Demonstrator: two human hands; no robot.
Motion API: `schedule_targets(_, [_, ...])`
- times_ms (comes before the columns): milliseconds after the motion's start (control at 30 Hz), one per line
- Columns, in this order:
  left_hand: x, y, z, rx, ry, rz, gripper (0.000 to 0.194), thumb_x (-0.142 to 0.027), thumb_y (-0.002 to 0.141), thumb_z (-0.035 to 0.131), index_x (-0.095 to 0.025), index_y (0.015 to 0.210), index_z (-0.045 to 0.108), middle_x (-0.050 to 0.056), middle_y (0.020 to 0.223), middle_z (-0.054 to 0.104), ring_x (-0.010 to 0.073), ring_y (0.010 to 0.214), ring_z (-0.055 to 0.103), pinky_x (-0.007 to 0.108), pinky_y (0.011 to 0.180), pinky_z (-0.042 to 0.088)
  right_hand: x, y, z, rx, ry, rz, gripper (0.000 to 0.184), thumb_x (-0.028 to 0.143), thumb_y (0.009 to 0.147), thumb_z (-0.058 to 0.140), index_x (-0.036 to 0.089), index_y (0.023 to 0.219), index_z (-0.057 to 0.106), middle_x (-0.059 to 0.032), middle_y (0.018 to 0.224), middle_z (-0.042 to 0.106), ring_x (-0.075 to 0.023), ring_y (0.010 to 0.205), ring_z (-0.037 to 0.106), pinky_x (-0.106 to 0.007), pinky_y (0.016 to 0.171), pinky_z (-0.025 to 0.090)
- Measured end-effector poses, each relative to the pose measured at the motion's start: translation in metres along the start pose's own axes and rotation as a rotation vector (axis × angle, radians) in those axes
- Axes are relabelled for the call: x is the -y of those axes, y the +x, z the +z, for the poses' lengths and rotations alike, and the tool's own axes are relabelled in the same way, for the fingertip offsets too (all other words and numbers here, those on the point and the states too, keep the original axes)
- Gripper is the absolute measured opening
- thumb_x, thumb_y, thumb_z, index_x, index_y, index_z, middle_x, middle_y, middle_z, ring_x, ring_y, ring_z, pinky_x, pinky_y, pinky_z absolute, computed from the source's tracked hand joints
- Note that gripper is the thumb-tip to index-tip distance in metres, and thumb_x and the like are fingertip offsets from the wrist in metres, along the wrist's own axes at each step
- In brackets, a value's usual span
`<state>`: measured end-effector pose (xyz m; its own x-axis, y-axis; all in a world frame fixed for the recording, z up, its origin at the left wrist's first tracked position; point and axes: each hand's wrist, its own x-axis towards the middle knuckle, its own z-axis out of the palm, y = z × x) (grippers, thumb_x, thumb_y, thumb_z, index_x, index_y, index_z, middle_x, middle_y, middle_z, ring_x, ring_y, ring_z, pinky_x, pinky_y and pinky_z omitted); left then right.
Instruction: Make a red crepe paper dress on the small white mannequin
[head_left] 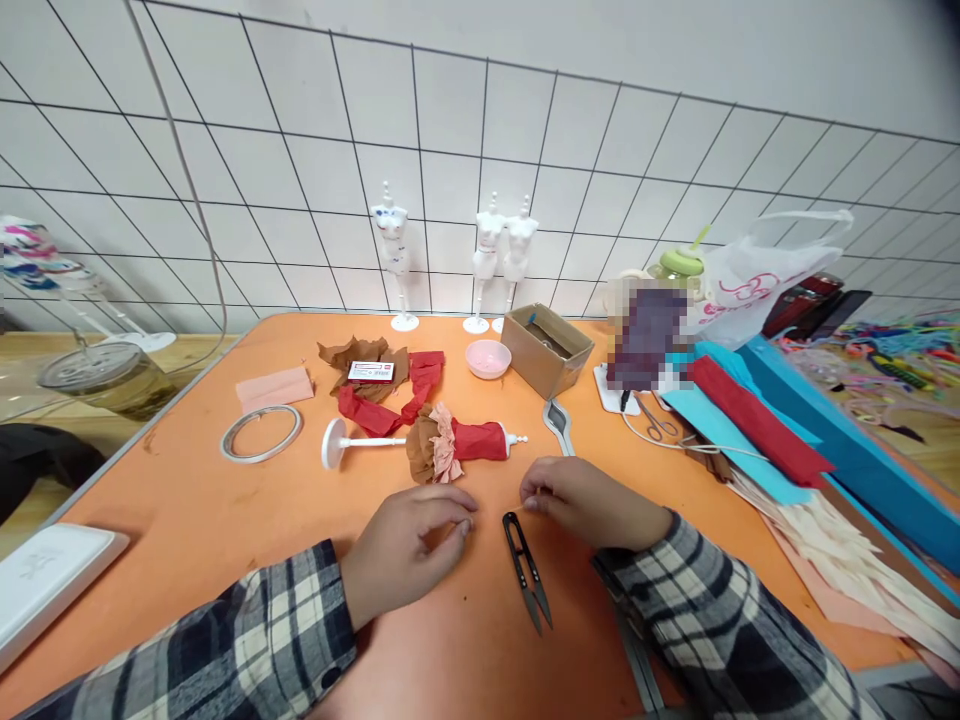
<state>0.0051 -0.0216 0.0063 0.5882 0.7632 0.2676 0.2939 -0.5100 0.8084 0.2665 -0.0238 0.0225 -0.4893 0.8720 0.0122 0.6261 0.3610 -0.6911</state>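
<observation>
My left hand (409, 545) rests low on the orange table (187, 520), fingers pinched together near its right side. My right hand (589, 500) is also pinched, thumb and forefinger closed at about the same height. A very thin thread seems to run between the two pinches, hard to make out. Black thread snips (527, 572) lie on the table just below and between the hands. Just beyond the hands a white doll mannequin (420, 445) lies on its side, dressed in red, pink and brown crepe paper.
A tape roll (261, 432), pink paper (274, 388), red and brown crepe scraps (382, 385), a pink bowl (487, 358) and a cardboard box (546, 350) sit behind. Three mannequins (487, 262) stand by the wall. Paper sheets (757, 425) and scissors (654, 418) lie right.
</observation>
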Motion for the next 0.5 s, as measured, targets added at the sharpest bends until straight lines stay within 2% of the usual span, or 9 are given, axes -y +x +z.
schedule_targets(67, [-0.003, -0.002, -0.006, -0.025, 0.161, 0.16, 0.025, -0.016, 0.086, 0.061, -0.023, 0.103, 0.078, 0.009, 0.102, 0.077, 0.0229, 0.09, 0.07, 0.033, 0.086, 0.052, -0.008, 0.0, -0.007, -0.037, 0.157, 0.102, 0.013, 0.025, 0.086, 0.061, 0.019, 0.08, 0.07, -0.0006, 0.071, 0.062, -0.0126, 0.061, 0.055, -0.024, 0.057, 0.043])
schedule_targets(133, [-0.007, 0.001, -0.014, -0.066, 0.346, 0.305, 0.032, -0.016, 0.087, 0.059, -0.023, 0.115, 0.073, 0.008, 0.105, 0.077, 0.0238, 0.092, 0.068, 0.037, 0.086, 0.052, -0.014, 0.001, -0.014, -0.135, 0.416, 0.203, 0.031, 0.04, 0.093, 0.053, 0.02, 0.108, 0.071, -0.0003, 0.072, 0.062, -0.0093, 0.049, 0.048, -0.022, 0.047, 0.04])
schedule_targets(200, [-0.012, 0.012, -0.023, -0.108, 0.536, 0.35, 0.031, -0.021, 0.09, 0.056, -0.021, 0.118, 0.07, 0.009, 0.109, 0.075, 0.0245, 0.095, 0.065, 0.039, 0.087, 0.051, -0.018, 0.002, -0.015, -0.25, 0.638, 0.22, 0.054, 0.05, 0.096, 0.046, 0.024, 0.144, 0.048, -0.0033, 0.086, 0.069, -0.009, 0.047, 0.05, -0.023, 0.046, 0.043])
schedule_targets(233, [-0.014, 0.02, -0.028, -0.119, 0.615, 0.326, 0.03, -0.025, 0.092, 0.054, -0.019, 0.118, 0.07, 0.01, 0.112, 0.073, 0.0252, 0.099, 0.064, 0.04, 0.089, 0.051, -0.019, 0.004, -0.013, -0.298, 0.697, 0.181, 0.064, 0.051, 0.096, 0.046, 0.027, 0.154, 0.03, -0.0065, 0.099, 0.071, -0.0112, 0.055, 0.058, -0.025, 0.051, 0.049])
schedule_targets(300, [-0.015, 0.039, -0.036, -0.12, 0.731, 0.209, 0.033, -0.036, 0.096, 0.051, -0.017, 0.116, 0.07, 0.011, 0.117, 0.071, 0.027, 0.104, 0.063, 0.043, 0.092, 0.05, -0.019, 0.007, -0.003, -0.353, 0.679, 0.055, 0.081, 0.049, 0.096, 0.049, 0.032, 0.159, 0.001, -0.0121, 0.129, 0.066, -0.0197, 0.095, 0.07, -0.035, 0.076, 0.057])
schedule_targets(367, [-0.012, 0.06, -0.04, -0.116, 0.793, 0.091, 0.044, -0.049, 0.095, 0.05, -0.016, 0.117, 0.069, 0.012, 0.118, 0.071, 0.0293, 0.107, 0.062, 0.045, 0.095, 0.048, -0.018, 0.014, 0.012, -0.391, 0.482, -0.06, 0.091, 0.045, 0.095, 0.055, 0.031, 0.158, -0.01, -0.0135, 0.148, 0.051, -0.025, 0.135, 0.05, -0.048, 0.105, 0.045])
schedule_targets(400, [-0.009, 0.07, -0.04, -0.094, 0.811, 0.045, 0.05, -0.055, 0.093, 0.051, -0.016, 0.118, 0.069, 0.013, 0.119, 0.07, 0.0305, 0.109, 0.061, 0.046, 0.097, 0.047, -0.018, 0.018, 0.021, -0.385, 0.348, -0.098, 0.096, 0.043, 0.093, 0.059, 0.03, 0.158, -0.01, -0.0137, 0.154, 0.044, -0.0261, 0.144, 0.038, -0.052, 0.113, 0.035])
schedule_targets(433, [-0.005, 0.079, -0.04, -0.045, 0.823, -0.003, 0.053, -0.058, 0.091, 0.051, -0.016, 0.117, 0.069, 0.013, 0.117, 0.071, 0.0313, 0.109, 0.062, 0.045, 0.096, 0.047, -0.018, 0.023, 0.029, -0.37, 0.233, -0.126, 0.1, 0.042, 0.09, 0.063, 0.028, 0.158, -0.009, -0.0145, 0.158, 0.037, -0.0274, 0.148, 0.031, -0.055, 0.117, 0.029])
schedule_targets(500, [0.004, 0.093, -0.037, 0.066, 0.843, -0.131, 0.052, -0.061, 0.089, 0.051, -0.017, 0.109, 0.072, 0.013, 0.105, 0.074, 0.0325, 0.102, 0.066, 0.044, 0.089, 0.048, -0.02, 0.035, 0.04, -0.348, 0.137, -0.111, 0.1, 0.04, 0.09, 0.062, 0.025, 0.159, -0.01, -0.0168, 0.159, 0.034, -0.0272, 0.148, 0.032, -0.054, 0.118, 0.028])
